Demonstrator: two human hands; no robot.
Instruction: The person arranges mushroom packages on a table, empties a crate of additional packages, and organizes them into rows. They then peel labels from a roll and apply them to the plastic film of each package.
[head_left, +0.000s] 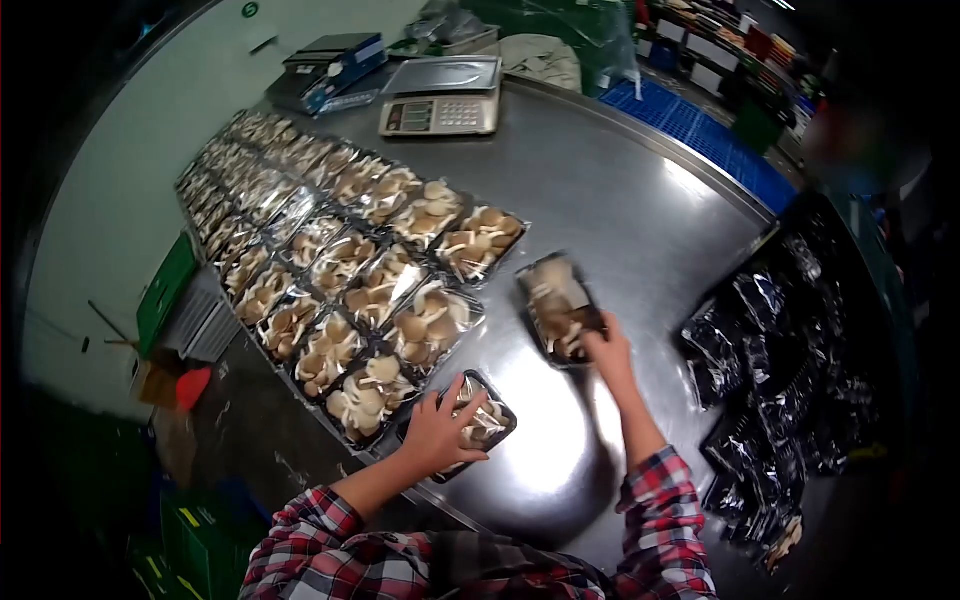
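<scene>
My left hand [437, 435] lies across a black tray of oyster mushrooms [487, 420] under clear film, its thumb and fingers gripping the tray from above. This tray is close to the near end of the wrapped rows. Slightly blurred, my right hand [608, 352] grips the lower right corner of another black mushroom tray [552, 296] over the steel table [590, 190]. Left of both hands, film-covered mushroom trays [375, 285] stand in several long rows, packed side by side.
A digital scale [441, 97] stands at the table's far end, beside a blue-sided device [335, 70]. Shiny black packs [770, 370] are heaped along the right. At the left are a green-edged container [168, 290] and a red object [193, 387].
</scene>
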